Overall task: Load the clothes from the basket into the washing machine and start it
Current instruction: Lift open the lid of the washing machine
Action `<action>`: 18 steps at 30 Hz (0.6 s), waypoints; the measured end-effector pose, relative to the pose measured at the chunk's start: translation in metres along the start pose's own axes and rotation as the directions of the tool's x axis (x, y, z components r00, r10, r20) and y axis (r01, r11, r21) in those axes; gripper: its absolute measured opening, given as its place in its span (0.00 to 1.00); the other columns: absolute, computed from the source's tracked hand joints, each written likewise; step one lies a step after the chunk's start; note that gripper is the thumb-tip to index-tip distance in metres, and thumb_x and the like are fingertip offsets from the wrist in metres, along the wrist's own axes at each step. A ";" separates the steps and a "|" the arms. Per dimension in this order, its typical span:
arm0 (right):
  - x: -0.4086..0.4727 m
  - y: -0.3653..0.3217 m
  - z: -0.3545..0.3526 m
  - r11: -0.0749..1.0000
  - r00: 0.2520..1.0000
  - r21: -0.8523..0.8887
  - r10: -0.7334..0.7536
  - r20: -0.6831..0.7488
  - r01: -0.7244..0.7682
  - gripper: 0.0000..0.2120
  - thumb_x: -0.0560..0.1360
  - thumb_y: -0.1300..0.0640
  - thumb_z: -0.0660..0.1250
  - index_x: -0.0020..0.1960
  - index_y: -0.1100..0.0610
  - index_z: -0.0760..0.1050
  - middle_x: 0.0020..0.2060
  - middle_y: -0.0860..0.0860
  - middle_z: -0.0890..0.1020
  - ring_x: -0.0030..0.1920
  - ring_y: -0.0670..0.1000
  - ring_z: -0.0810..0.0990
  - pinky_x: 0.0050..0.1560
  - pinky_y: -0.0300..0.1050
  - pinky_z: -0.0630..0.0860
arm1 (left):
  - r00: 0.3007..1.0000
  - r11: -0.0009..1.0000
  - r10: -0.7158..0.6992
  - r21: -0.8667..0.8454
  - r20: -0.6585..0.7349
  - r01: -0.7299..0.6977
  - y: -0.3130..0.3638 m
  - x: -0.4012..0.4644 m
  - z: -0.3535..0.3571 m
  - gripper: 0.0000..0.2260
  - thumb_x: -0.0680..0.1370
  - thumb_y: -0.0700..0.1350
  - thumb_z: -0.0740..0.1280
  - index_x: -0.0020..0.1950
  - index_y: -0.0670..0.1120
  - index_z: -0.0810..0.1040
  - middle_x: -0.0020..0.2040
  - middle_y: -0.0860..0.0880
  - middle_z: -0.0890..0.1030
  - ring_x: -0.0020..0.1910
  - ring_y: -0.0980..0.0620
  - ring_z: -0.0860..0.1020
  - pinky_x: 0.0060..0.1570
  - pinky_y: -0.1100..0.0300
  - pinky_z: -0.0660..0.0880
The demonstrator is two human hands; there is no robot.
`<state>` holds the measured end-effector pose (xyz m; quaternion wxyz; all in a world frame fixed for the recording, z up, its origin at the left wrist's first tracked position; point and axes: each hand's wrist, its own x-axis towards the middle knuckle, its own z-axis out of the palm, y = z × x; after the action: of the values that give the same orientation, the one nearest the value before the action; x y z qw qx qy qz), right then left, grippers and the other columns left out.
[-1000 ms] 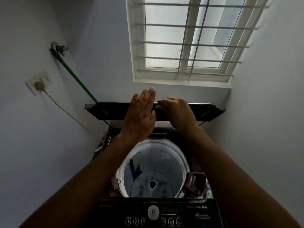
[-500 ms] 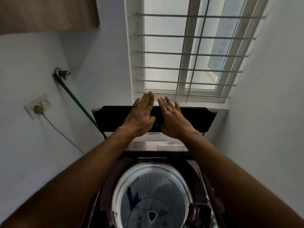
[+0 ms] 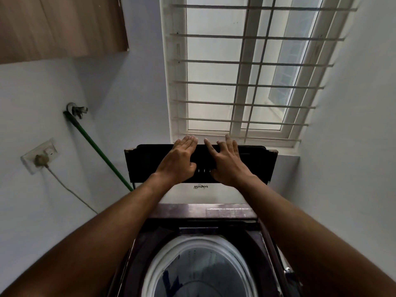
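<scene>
A top-loading washing machine [image 3: 201, 213] stands below me with its dark lid [image 3: 145, 163] folded up against the wall under the window. My left hand [image 3: 179, 160] and my right hand [image 3: 227, 162] both press flat on the raised lid, fingers straight and reaching its top edge. The white drum [image 3: 203, 269] lies open beneath my arms, with something dark blue at its left inner wall. No basket or other clothes are in view.
A barred window [image 3: 246, 67] sits directly behind the lid. A green hose [image 3: 96, 148] runs from a wall tap [image 3: 76, 109] down to the machine. A plug and cord hang from a socket [image 3: 40, 156] on the left wall. A wooden cabinet [image 3: 62, 26] hangs top left.
The lid has swung from half-raised to upright against the wall. My right hand let go of its edge and now lies flat. The view tilted upward, hiding the control panel.
</scene>
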<state>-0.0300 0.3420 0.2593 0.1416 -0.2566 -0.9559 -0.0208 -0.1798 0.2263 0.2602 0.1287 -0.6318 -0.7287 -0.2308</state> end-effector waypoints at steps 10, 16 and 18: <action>0.029 0.017 -0.004 0.998 0.997 0.063 0.022 0.078 -0.027 0.44 0.72 0.55 0.68 0.80 0.63 0.47 0.79 0.60 0.51 0.79 0.58 0.45 0.78 0.53 0.43 | 0.994 0.994 -0.102 -0.040 0.040 0.104 -0.013 0.029 0.012 0.34 0.73 0.40 0.65 0.79 0.41 0.59 0.79 0.44 0.61 0.79 0.50 0.54 0.78 0.57 0.46; 0.047 0.018 0.005 0.998 0.989 0.032 0.057 0.133 -0.062 0.47 0.72 0.53 0.69 0.80 0.63 0.43 0.79 0.60 0.48 0.79 0.59 0.42 0.78 0.54 0.42 | 0.987 0.987 -0.142 -0.060 0.078 0.147 -0.019 0.041 0.018 0.35 0.72 0.39 0.65 0.79 0.42 0.59 0.79 0.44 0.61 0.79 0.50 0.54 0.77 0.57 0.44; 0.052 0.019 0.005 0.997 0.984 0.032 0.070 0.164 -0.076 0.48 0.72 0.53 0.69 0.79 0.63 0.41 0.79 0.60 0.46 0.79 0.58 0.40 0.78 0.54 0.41 | 0.983 0.984 -0.158 -0.072 0.098 0.165 -0.022 0.047 0.019 0.34 0.72 0.38 0.64 0.79 0.42 0.60 0.78 0.45 0.61 0.79 0.50 0.54 0.77 0.58 0.44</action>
<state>-0.0647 0.3839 0.2685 0.0684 -0.2896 -0.9544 0.0236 -0.2070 0.2742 0.2621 0.0503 -0.5851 -0.7730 -0.2402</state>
